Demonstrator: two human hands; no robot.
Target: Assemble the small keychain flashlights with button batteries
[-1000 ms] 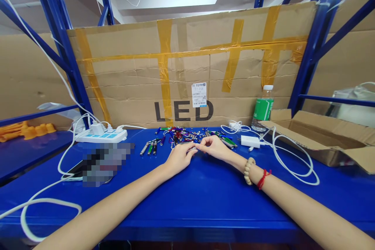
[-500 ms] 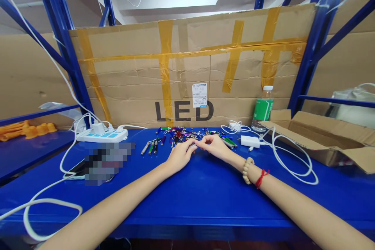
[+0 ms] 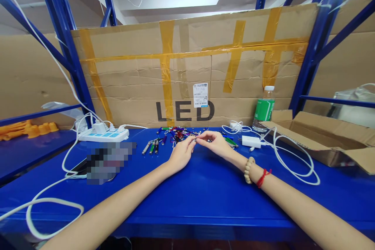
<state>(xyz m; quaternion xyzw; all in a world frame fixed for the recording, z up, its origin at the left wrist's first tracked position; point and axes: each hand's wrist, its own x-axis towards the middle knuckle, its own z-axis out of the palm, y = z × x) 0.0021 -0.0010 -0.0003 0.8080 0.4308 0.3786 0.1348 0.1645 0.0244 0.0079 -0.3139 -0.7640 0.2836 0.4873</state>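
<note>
My left hand [image 3: 182, 153] and my right hand [image 3: 215, 143] meet fingertip to fingertip above the blue shelf [image 3: 202, 191]. Both are closed in a pinch around a small silvery piece [image 3: 195, 140], too small and too covered by the fingers to name. Just behind them lies a pile of small coloured metal tubes and clips [image 3: 178, 134], partly hidden by my hands. Left of my left hand, a silver tube [image 3: 146, 148], a green tube [image 3: 152, 147] and a black tube [image 3: 156, 147] lie side by side.
At left are a white power strip [image 3: 104, 135] with plugs and a blurred-out phone-like thing [image 3: 109, 164]. On the right stand a green-labelled bottle [image 3: 263, 110] and an open cardboard box [image 3: 316, 140], near a white charger [image 3: 251, 141] and cable. A cardboard sheet [image 3: 131, 78] closes the back.
My fingertips have shifted slightly upward and the left hand has turned a little, so the small silvery piece between them shows more. The pile and the tubes lie as before.
</note>
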